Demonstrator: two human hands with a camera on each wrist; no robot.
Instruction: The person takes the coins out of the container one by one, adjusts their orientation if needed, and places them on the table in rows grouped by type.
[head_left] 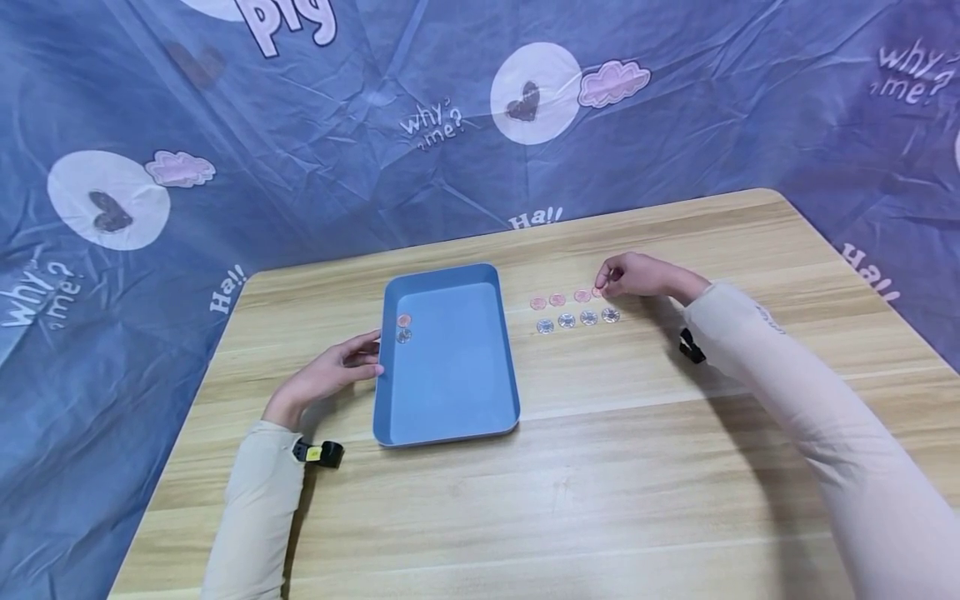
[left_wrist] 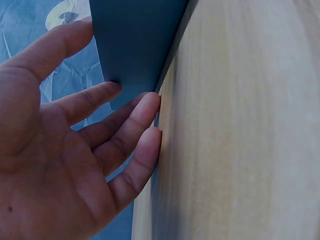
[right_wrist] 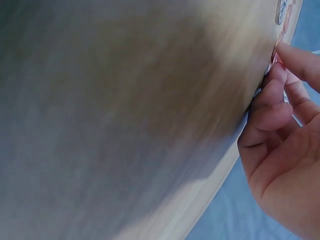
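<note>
The tray (head_left: pixel 450 417) is plain blue. Inside it near its left wall lie one pink coin (head_left: pixel 404 321) and one silver coin (head_left: pixel 404 336). Right of the tray run a pink row (head_left: pixel 557 300) and, nearer the person, a silver row (head_left: pixel 577 320). The worktop (head_left: pixel 600 483) is pale wood with grain. Both sleeves (head_left: pixel 825 433) are cream. The backdrop (head_left: pixel 225 125) is blue with white circles, dark hearts, pink clouds and white lettering.
</note>
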